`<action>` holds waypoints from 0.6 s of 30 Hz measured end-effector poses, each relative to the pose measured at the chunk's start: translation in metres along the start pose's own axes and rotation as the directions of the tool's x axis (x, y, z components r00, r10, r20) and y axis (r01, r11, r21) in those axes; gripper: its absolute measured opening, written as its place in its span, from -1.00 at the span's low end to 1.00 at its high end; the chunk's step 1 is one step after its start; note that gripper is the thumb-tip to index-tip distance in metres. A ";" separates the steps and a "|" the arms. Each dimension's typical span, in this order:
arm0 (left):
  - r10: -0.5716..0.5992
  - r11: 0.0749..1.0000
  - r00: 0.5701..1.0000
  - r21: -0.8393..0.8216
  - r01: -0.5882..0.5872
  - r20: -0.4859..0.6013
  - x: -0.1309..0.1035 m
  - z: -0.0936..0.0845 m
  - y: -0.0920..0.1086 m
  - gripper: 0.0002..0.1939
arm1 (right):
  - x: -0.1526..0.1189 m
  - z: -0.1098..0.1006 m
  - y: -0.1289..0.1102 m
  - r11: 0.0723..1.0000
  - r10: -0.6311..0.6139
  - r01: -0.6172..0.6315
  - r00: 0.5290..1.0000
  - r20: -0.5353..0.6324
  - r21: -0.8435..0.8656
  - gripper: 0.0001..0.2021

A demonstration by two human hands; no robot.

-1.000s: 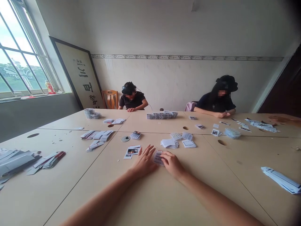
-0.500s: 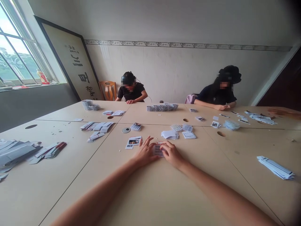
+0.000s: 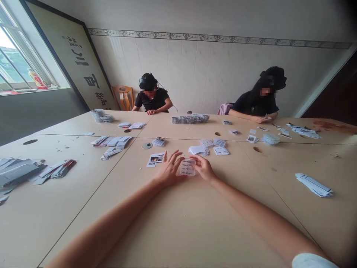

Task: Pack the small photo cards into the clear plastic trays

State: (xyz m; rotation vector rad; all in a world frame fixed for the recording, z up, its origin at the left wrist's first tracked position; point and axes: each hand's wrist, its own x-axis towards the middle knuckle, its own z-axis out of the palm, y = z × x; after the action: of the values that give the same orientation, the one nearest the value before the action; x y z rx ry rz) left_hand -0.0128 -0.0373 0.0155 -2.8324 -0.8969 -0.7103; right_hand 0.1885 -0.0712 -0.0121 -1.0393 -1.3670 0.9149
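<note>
A small clear plastic case [image 3: 187, 167] with rows of thin dark strips inside lies between my hands, just above or on the table. My left hand [image 3: 169, 169] is at its left side, thumb at the near corner and index finger by the far one, the other fingers spread. Pinching the right edge, my right hand [image 3: 205, 167] has its fingers at the far right corner. Printed cards [image 3: 155, 159] with dark pictures lie just beyond my left hand.
Past my hands are white cards [image 3: 199, 150], clear cases [image 3: 219, 142] and a round metal disc [image 3: 147, 146]. Paper stacks [image 3: 21, 171] lie left, a card strip pile [image 3: 314, 185] right. Two people [image 3: 152, 98] sit across the table, near a row of stacked cases [image 3: 190, 119].
My right hand has shifted from over the case to its right edge, uncovering the dark strips inside. The view has tilted, so the table sits slightly higher.
</note>
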 end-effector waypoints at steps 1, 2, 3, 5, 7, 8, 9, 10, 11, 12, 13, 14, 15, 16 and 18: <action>0.012 1.000 1.000 0.005 -0.012 -0.011 0.000 -0.001 0.001 -0.36 | 0.000 0.000 0.000 0.997 0.039 -0.041 0.999 0.025 0.070 -0.70; 0.023 1.000 1.000 0.007 -0.022 -0.021 0.000 -0.002 0.002 -0.36 | 0.000 0.001 -0.001 0.990 0.072 -0.077 0.996 0.045 0.121 -0.71; 0.032 0.999 0.999 0.006 -0.031 -0.029 0.000 -0.003 0.002 -0.36 | 0.000 0.002 -0.002 0.982 0.098 -0.105 0.994 0.054 0.157 -0.71; 0.049 0.999 0.998 -0.001 -0.049 -0.046 0.000 -0.003 0.003 -0.35 | 0.000 0.003 -0.004 0.965 0.146 -0.154 0.988 0.054 0.210 -0.71; 0.072 0.997 0.996 -0.008 -0.072 -0.060 -0.001 -0.003 0.003 -0.34 | -0.001 0.004 -0.005 0.948 0.186 -0.195 0.981 0.057 0.251 -0.71; 0.083 0.996 0.994 -0.012 -0.084 -0.066 -0.001 -0.003 0.003 -0.33 | -0.002 0.004 -0.006 0.941 0.201 -0.210 0.978 0.063 0.264 -0.70; 0.090 0.996 0.993 -0.016 -0.092 -0.072 -0.001 -0.003 0.003 -0.33 | -0.002 0.004 -0.006 0.937 0.210 -0.222 0.975 0.071 0.270 -0.70; 0.094 0.995 0.992 -0.021 -0.096 -0.079 -0.001 -0.003 0.003 -0.32 | -0.002 0.004 -0.006 0.935 0.216 -0.230 0.973 0.078 0.271 -0.69; 0.097 0.995 0.992 -0.024 -0.099 -0.085 -0.001 -0.003 0.002 -0.32 | -0.002 0.003 -0.006 0.933 0.222 -0.236 0.972 0.083 0.270 -0.69; 0.098 0.995 0.991 -0.026 -0.101 -0.091 -0.002 -0.002 0.002 -0.33 | -0.002 0.003 -0.006 0.932 0.227 -0.242 0.970 0.086 0.271 -0.68; 0.100 0.994 0.990 -0.025 -0.102 -0.096 -0.002 -0.002 0.002 -0.34 | -0.002 0.003 -0.007 0.929 0.232 -0.248 0.969 0.088 0.275 -0.67; 0.102 0.994 0.990 -0.023 -0.105 -0.101 -0.002 -0.002 0.002 -0.35 | -0.002 0.003 -0.008 0.927 0.236 -0.252 0.967 0.091 0.278 -0.66; 0.106 0.994 0.989 -0.020 -0.109 -0.104 -0.002 -0.002 0.001 -0.36 | -0.002 0.003 -0.009 0.925 0.239 -0.257 0.966 0.097 0.281 -0.65; 0.110 0.994 0.988 -0.017 -0.112 -0.107 -0.002 -0.002 0.001 -0.37 | -0.002 0.004 -0.010 0.923 0.243 -0.262 0.965 0.104 0.282 -0.65; 0.114 0.993 0.987 -0.014 -0.117 -0.114 -0.002 -0.002 0.001 -0.36 | -0.003 0.004 -0.013 0.923 0.245 -0.268 0.963 0.115 0.276 -0.65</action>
State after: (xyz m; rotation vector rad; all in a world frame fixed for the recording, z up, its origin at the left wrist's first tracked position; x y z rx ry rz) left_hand -0.0143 -0.0393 0.0160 -2.8007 -0.7063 -0.8590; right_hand 0.1835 -0.0778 -0.0013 -0.9761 -1.1312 1.3216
